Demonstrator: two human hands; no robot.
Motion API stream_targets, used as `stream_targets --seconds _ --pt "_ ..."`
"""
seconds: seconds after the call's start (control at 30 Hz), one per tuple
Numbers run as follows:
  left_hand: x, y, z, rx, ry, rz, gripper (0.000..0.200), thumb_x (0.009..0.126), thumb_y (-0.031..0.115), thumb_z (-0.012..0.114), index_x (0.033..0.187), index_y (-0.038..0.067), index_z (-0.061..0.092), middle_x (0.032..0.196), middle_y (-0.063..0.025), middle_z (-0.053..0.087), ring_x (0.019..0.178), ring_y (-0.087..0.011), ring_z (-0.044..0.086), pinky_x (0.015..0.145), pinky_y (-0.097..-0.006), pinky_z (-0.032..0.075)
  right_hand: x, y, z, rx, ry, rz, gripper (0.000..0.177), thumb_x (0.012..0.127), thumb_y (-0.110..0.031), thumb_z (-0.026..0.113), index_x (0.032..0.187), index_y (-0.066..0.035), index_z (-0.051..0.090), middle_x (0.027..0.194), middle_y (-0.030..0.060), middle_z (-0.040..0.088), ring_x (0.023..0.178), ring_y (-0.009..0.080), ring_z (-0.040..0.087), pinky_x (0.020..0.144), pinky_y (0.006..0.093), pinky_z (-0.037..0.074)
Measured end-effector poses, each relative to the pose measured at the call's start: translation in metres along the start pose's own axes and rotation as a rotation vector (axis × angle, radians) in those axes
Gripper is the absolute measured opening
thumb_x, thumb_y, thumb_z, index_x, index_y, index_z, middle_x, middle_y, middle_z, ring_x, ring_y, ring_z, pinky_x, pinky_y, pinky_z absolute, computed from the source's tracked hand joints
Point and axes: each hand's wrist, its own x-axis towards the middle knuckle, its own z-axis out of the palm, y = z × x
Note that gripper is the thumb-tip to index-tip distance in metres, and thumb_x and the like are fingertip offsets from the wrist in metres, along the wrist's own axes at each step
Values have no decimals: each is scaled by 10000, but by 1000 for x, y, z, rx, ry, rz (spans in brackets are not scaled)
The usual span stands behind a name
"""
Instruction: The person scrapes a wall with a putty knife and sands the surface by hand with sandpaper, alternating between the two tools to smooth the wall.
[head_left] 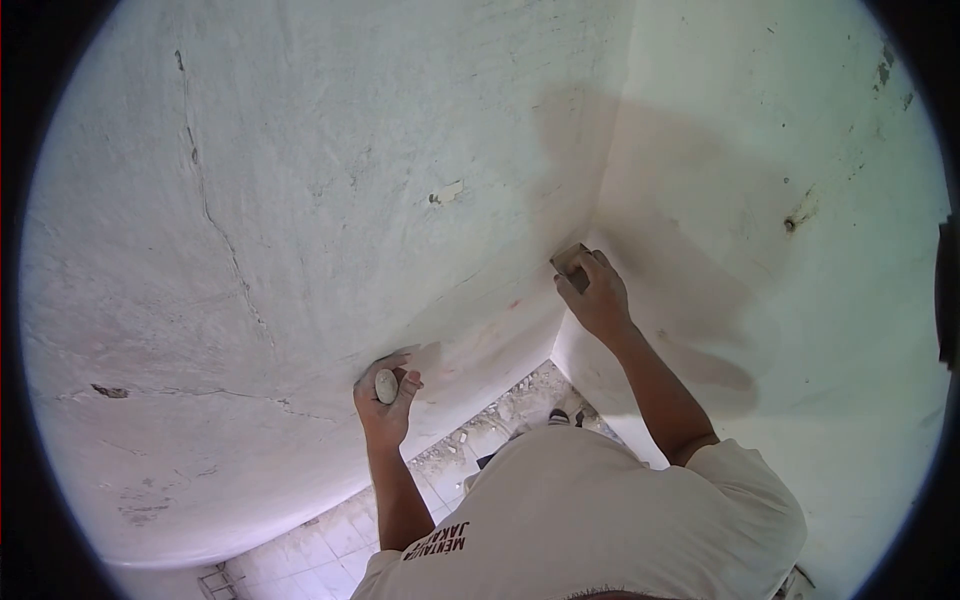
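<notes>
My left hand [383, 418] is at the cracked wall on the left, its fingers curled around a pale, rounded lump [386, 386]. In my right hand [603, 303] is a small, flat brownish block [570, 261], pinched between thumb and fingers. The block is right at the inner corner where the left wall [330, 220] meets the right wall [700, 290]. Both walls are whitish and dusty. A chipped patch [447, 193] shows on the left wall above my hands.
A long crack [208, 215] runs down the left wall, and a dark hole [112, 391] sits lower left. Another hole [790, 224] marks the right wall. Below, rubble [500, 412] lies along the wall's foot on the tiled floor [345, 540].
</notes>
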Motion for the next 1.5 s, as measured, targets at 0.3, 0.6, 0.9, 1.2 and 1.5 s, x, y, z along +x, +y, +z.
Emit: stream_targets --seconds 0.3,0.6,0.9,1.2,1.5 --pt "-1 -1 4 8 33 4 224 830 128 730 957 -42 657 717 -69 623 615 -125 595 597 -260 495 15 -8 -17 -32 -80 -22 258 751 -239 695 905 -58 594 889 94 590 793 296 627 690 406 509" --pt "-2 -6 6 -28 66 -4 201 843 110 712 956 -46 655 777 -88 634 616 -136 599 581 -264 508 12 -13 -26 9 -136 -3 287 749 -260 706 927 -63 598 922 99 601 824 292 638 725 405 512" --pt "-2 -7 6 -15 71 8 206 846 117 711 967 -42 657 767 -86 629 608 -138 599 575 -262 503 24 -2 -24 -39 -261 21 341 738 -285 756 879 -38 567 906 144 613 853 322 623 763 421 483" --pt "-3 -8 10 -43 96 14 233 846 132 718 971 -53 651 706 -72 614 588 -139 593 568 -260 486 24 -17 -30 -28 -237 34 343 765 -287 726 933 -36 565 903 131 617 849 315 620 743 411 492" --pt "-4 -12 11 -106 105 -4 234 837 87 714 993 -68 636 698 -59 573 577 -150 568 552 -269 453 11 -12 -35 -71 -204 -39 499 774 -310 693 1143 -1 562 1017 135 627 883 311 644 772 407 531"
